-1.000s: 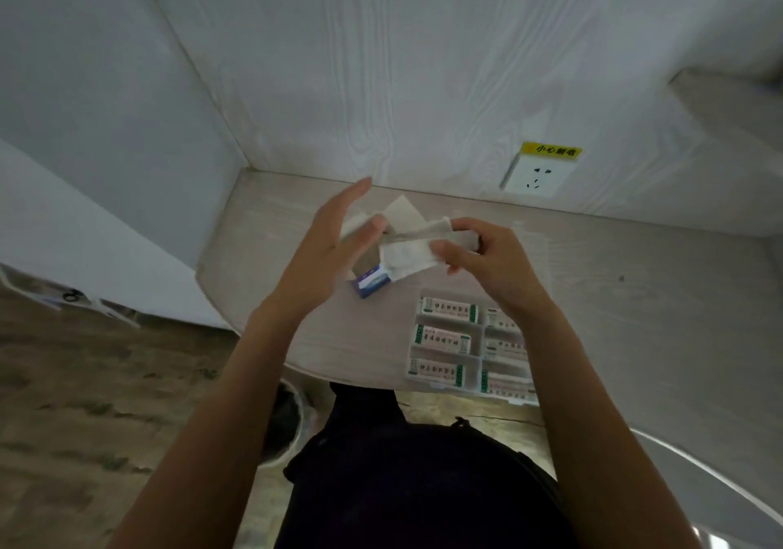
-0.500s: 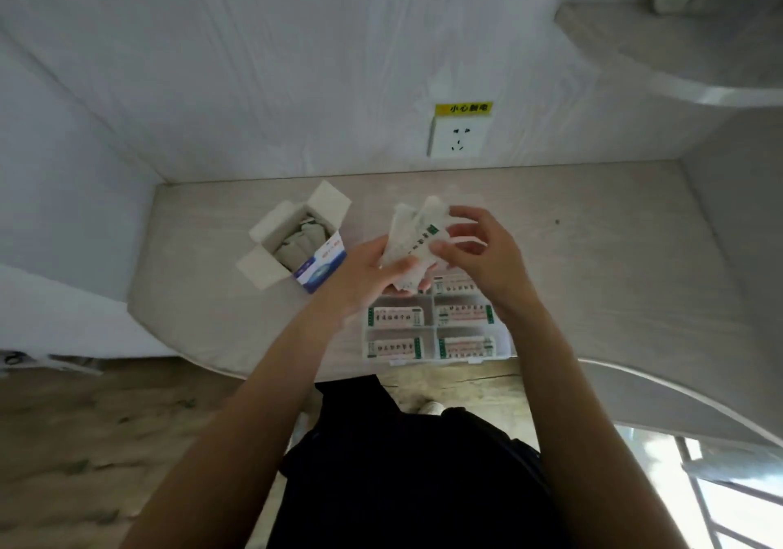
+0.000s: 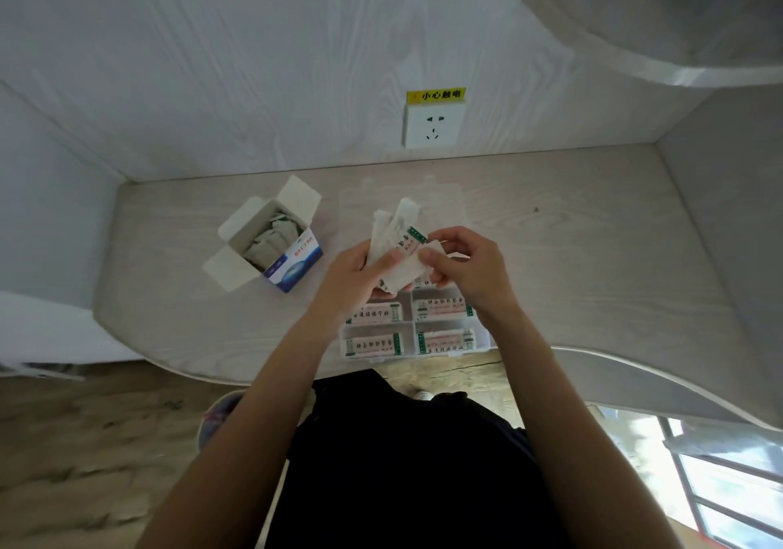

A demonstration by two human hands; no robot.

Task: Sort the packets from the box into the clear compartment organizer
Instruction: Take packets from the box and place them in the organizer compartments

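Packets, white paper sachets with green and red print, fan out from the left hand, whose thumb clamps them above the clear plastic compartment organizer. The right hand pinches one of them at its right end between thumb and fingers. More printed sachets lie flat in the organizer's near compartments, at the near edge of the pale wood-grain desk. To the left stands the open white-and-blue cardboard box, holding further sachets.
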